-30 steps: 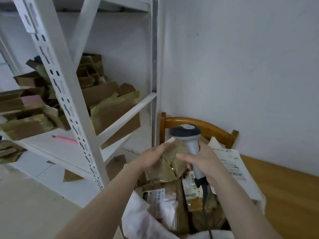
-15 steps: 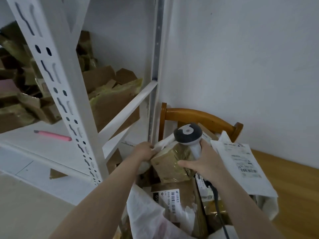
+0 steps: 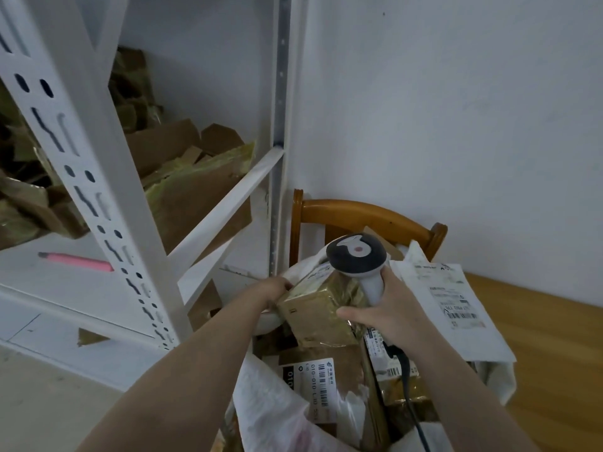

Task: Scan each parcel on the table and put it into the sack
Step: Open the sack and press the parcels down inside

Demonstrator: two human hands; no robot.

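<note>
Fingers (image 3: 387,278) of our right hand (image 3: 396,313) curl round the scanner (image 3: 357,252) handle, thumb against the taped parcel (image 3: 313,311), our left hand (image 3: 277,287) gripping its far corner, parcel lower than a second ago, atop others (image 3: 346,363) in the sack (image 3: 267,412).

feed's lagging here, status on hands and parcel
Left hand at parcel end, grip hidden. Right hand grips scanner, thumb on parcel. Parcel tilted over open sack. Other parcels crowd it below.

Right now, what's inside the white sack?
Taped parcels: top parcel between left hand and right hand, labelled box below it, more under the scanner cable. Deeper layers are covered.
</note>
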